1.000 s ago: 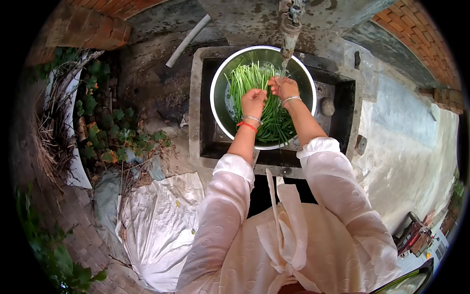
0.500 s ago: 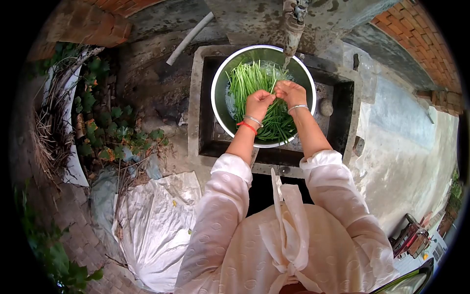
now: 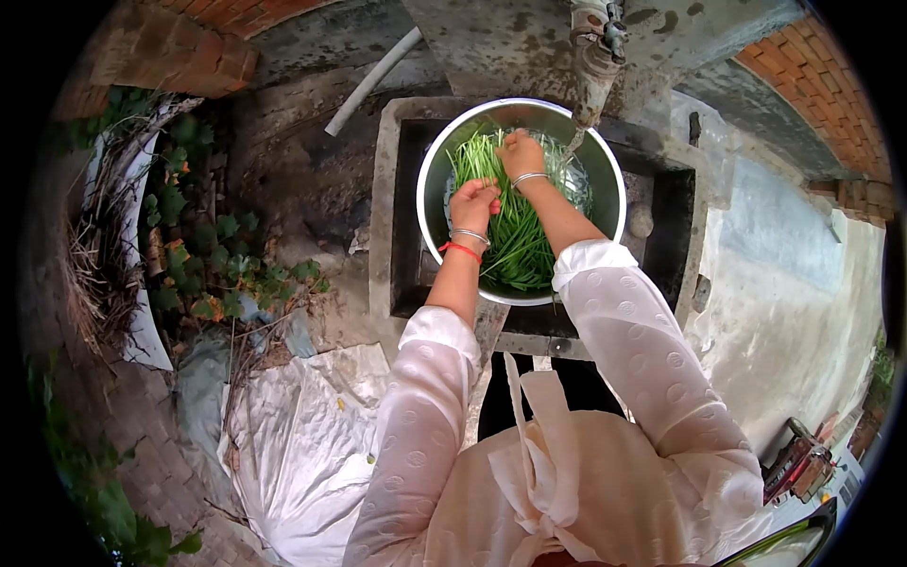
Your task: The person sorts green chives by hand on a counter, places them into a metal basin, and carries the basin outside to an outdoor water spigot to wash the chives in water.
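Note:
Long green stalks lie in a round metal basin, pale ends toward the far rim and darker leaves toward me. My left hand is over the left part of the bunch, its fingers closed around some stalks. Farther in, near the basin's far side, my right hand has bent, closed fingertips at the pale ends; what they pinch is too small to make out. Water runs from the tap into the basin, right of my right hand.
The basin stands in a concrete sink with a round stone at its right. A pale pipe lies behind at the left. White sheeting and leafy plants are at the left.
My right hand has moved left and farther away over the stalks. My left hand has shifted slightly left, apart from the right one. The basin and tap appear farther right in view.

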The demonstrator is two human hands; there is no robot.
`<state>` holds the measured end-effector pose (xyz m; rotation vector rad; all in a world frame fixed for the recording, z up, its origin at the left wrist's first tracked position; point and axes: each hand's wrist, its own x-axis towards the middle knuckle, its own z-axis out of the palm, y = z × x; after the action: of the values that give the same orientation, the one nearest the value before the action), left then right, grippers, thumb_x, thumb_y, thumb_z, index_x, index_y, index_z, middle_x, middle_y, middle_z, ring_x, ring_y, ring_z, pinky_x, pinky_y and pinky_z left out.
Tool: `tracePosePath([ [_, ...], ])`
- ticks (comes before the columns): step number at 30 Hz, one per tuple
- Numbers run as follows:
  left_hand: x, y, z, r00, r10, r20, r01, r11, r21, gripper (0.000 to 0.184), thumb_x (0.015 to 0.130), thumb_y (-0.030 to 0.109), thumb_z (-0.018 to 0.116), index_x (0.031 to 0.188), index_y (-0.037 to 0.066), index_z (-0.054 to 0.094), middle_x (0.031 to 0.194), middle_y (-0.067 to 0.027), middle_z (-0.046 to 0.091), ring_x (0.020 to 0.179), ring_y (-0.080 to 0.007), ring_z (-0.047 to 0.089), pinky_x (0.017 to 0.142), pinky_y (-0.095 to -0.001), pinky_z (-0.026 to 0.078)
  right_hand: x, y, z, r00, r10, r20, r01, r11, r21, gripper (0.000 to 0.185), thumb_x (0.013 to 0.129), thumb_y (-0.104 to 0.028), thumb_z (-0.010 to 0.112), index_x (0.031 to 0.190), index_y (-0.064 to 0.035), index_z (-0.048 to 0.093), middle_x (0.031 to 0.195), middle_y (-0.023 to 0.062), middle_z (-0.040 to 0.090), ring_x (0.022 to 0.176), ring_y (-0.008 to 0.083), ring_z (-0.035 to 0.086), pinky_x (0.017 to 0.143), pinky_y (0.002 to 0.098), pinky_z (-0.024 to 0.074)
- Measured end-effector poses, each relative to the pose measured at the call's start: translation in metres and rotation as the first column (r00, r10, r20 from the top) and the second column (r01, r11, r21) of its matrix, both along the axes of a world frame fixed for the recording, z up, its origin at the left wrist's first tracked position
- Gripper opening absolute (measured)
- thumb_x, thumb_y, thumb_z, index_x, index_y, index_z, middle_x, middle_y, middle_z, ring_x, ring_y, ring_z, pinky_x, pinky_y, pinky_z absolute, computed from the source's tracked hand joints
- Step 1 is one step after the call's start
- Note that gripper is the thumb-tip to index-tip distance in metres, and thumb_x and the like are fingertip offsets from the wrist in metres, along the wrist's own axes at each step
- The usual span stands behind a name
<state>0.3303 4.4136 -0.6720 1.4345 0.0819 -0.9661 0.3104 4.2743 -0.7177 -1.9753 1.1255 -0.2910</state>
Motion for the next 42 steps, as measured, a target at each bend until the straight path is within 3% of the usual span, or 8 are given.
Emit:
tracePosePath([
  [3,-0.002,-0.006,0.004,1.0,0.018,0.016,-0.018,1.0,0.002,0.018,0.08,0.003,0.061,0.099,0.001,0.061,0.075,-0.0029,0.061,0.059,-0.0075,0.054,0.052,-0.0195,0.044,-0.002,-0.006,-0.001,1.0,0.019,0.017,-0.019,0.999,-0.032,0.021,0.071,-0.015,0.069,0.082,0.0,0.059,0.075,0.0157,0.065,0.07,0.0276,0.064,0.066,0.0367,0.0505],
  [6,-0.006,-0.018,0.012,0.998,0.01,0.062,-0.008,0.999,-0.037,0.024,0.078,0.001,0.063,0.101,0.001,0.06,0.07,0.0004,0.057,0.056,-0.0058,0.049,0.05,-0.0189,0.04,-0.023,-0.003,0.021,0.958,-0.187,0.217,0.055,0.863,0.501,0.019,0.074,-0.016,0.07,0.076,0.0004,0.06,0.068,0.0092,0.063,0.061,0.0166,0.059,0.059,0.0305,0.0478],
  [10,-0.018,-0.032,0.006,0.978,-0.111,0.179,0.143,0.974,-0.178,0.02,0.077,0.004,0.066,0.097,0.002,0.062,0.069,0.0044,0.054,0.058,-0.0032,0.044,0.052,-0.0181,0.035,-0.068,0.019,0.054,0.944,-0.116,0.309,0.013,0.948,0.317,0.018,0.078,-0.015,0.067,0.075,0.0023,0.062,0.065,0.004,0.061,0.058,0.0092,0.052,0.055,0.0263,0.0439],
  [17,-0.035,-0.029,0.022,0.579,-0.49,0.651,0.269,0.869,0.415,0.021,0.078,0.019,0.066,0.072,0.0,0.059,0.056,-0.0144,0.053,0.049,-0.0224,0.049,0.049,-0.0345,0.038,-0.097,0.007,0.066,0.946,-0.116,0.302,0.004,0.937,0.349,0.016,0.079,-0.013,0.067,0.077,0.003,0.065,0.067,0.0058,0.064,0.058,0.009,0.054,0.054,0.0252,0.0433],
  [21,-0.035,-0.029,0.031,0.615,-0.449,0.648,0.222,0.887,0.404,0.025,0.077,0.021,0.065,0.069,0.0,0.055,0.061,-0.0219,0.051,0.052,-0.0341,0.047,0.051,-0.0385,0.039,-0.092,-0.014,0.059,0.866,-0.422,0.27,0.186,0.771,0.609,0.017,0.081,-0.013,0.066,0.075,0.0016,0.062,0.062,0.0031,0.058,0.053,0.0095,0.051,0.05,0.023,0.0415],
  [27,-0.024,0.005,0.003,0.837,-0.315,0.447,0.186,0.933,0.309,0.017,0.081,0.016,0.065,0.081,0.0,0.067,0.06,0.0022,0.056,0.055,-0.0058,0.044,0.051,-0.0261,0.037,-0.101,-0.021,0.07,0.867,-0.42,0.267,0.127,0.705,0.697,0.018,0.089,-0.012,0.055,0.08,0.0024,0.06,0.064,0.0039,0.057,0.051,0.01,0.052,0.048,0.0226,0.0463],
  [34,-0.039,-0.016,-0.003,0.642,-0.422,0.64,0.247,0.904,0.349,0.02,0.084,0.018,0.06,0.079,-0.001,0.061,0.061,-0.0121,0.056,0.053,-0.0223,0.048,0.054,-0.0346,0.04,-0.098,0.037,0.036,0.942,-0.032,0.335,-0.023,0.987,0.159,0.02,0.087,-0.013,0.055,0.089,0.0037,0.065,0.068,0.0031,0.06,0.058,0.0124,0.055,0.055,0.0261,0.0454],
  [42,-0.015,-0.009,-0.008,0.752,-0.231,0.618,-0.069,0.904,0.422,0.024,0.085,0.025,0.059,0.094,0.004,0.063,0.091,-0.0149,0.057,0.079,-0.0269,0.052,0.071,-0.0368,0.042,-0.09,-0.021,0.039,0.839,-0.494,0.228,0.276,0.748,0.603,0.025,0.084,-0.012,0.056,0.102,0.0059,0.056,0.078,0.01,0.064,0.062,0.0168,0.059,0.058,0.0284,0.0476],
])
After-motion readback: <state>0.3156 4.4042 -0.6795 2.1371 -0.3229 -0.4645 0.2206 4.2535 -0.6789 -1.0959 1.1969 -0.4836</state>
